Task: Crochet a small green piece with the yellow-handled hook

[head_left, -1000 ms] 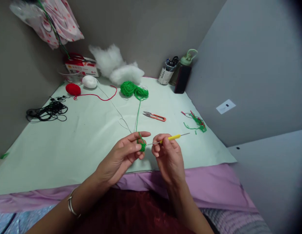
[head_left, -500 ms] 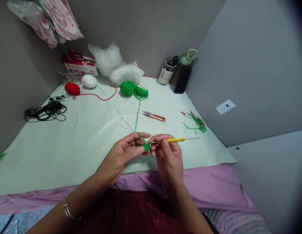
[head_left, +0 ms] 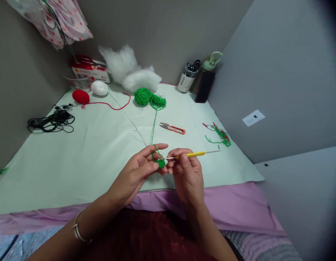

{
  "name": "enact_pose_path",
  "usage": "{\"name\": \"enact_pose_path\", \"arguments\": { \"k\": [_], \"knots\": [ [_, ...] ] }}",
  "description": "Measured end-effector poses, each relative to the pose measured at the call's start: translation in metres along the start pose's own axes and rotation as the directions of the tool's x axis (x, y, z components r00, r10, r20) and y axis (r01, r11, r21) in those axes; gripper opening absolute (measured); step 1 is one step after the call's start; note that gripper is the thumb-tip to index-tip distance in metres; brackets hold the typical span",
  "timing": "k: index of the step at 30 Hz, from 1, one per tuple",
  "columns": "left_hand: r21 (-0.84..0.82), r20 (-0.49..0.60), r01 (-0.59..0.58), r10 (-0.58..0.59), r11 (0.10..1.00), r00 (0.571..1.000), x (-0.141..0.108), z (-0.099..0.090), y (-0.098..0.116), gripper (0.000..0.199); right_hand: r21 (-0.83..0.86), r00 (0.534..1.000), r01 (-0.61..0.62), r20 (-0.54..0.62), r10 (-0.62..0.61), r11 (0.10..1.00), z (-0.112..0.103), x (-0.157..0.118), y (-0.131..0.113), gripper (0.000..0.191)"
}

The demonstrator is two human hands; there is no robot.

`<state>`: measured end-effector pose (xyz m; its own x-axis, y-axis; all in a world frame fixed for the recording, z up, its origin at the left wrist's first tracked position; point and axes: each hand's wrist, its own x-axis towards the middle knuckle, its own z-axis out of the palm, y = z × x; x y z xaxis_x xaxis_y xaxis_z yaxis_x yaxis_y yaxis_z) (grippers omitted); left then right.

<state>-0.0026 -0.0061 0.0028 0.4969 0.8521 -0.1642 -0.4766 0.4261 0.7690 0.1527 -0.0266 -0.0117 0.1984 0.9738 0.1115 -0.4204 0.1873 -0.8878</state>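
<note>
My left hand [head_left: 138, 166] pinches a small green crochet piece [head_left: 160, 164] between thumb and fingers, its index finger stretched out with green yarn looped over it. That strand runs up to the green yarn ball [head_left: 143, 96] and the loose skein beside it. In my right hand [head_left: 188, 170] is a crochet hook with a yellow handle [head_left: 195, 154], held between thumb and fingers. The hook's metal tip points left and meets the top of the green piece. Both hands are close together above the table's front edge.
Orange-handled snips [head_left: 172, 128] lie beyond my hands. Red yarn [head_left: 80, 96], white yarn [head_left: 99, 88] and black cord [head_left: 52, 122] are at the left. White stuffing [head_left: 142, 79] and a pen holder [head_left: 185, 80] stand at the back; yarn scraps [head_left: 222, 137] lie right.
The green piece has shifted slightly left with my left hand. My left index finger is raised a little higher, and the gap between the hands is a bit wider.
</note>
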Motion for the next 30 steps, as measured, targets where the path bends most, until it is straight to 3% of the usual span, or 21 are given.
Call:
{"name": "enact_pose_path", "arguments": {
  "k": [4, 9, 12, 15, 22, 26, 30],
  "knots": [
    [-0.029, 0.019, 0.032, -0.032, 0.999, 0.999, 0.001, 0.0, -0.001, 0.042, 0.01, 1.0, 0.004, 0.013, -0.004, 1.0, -0.003, -0.002, 0.002, 0.021],
    [-0.01, 0.021, -0.01, 0.01, 1.0, 1.0, 0.001, 0.002, -0.008, 0.037, -0.183, 0.973, 0.231, 0.045, -0.227, 0.956, -0.003, -0.009, 0.008, 0.013],
    [-0.003, 0.029, -0.006, 0.006, 1.0, 1.0, 0.001, 0.003, -0.013, 0.036, -0.225, 0.956, 0.291, 0.027, -0.293, 0.93, -0.004, -0.011, 0.01, 0.015],
    [-0.006, 0.025, 0.0, 0.0, 1.0, 1.0, 0.001, 0.002, -0.015, 0.036, -0.223, 0.957, 0.289, 0.028, -0.29, 0.931, -0.005, -0.009, 0.01, 0.015],
    [0.051, 0.042, -0.028, 0.026, 0.998, 0.999, 0.0, -0.004, -0.016, 0.059, -0.103, 0.988, 0.135, 0.092, -0.126, 0.985, -0.009, -0.006, 0.008, 0.013],
    [0.107, 0.059, -0.08, 0.074, 0.991, 0.996, 0.001, -0.006, -0.013, 0.066, -0.149, 0.973, 0.199, 0.145, -0.177, 0.969, -0.012, -0.007, 0.006, 0.01],
    [0.278, 0.017, -0.111, 0.111, 0.954, 0.994, 0.001, -0.003, -0.007, 0.064, -0.187, 0.961, 0.261, 0.141, -0.237, 0.947, -0.013, -0.005, 0.006, 0.01]
  ]
}}
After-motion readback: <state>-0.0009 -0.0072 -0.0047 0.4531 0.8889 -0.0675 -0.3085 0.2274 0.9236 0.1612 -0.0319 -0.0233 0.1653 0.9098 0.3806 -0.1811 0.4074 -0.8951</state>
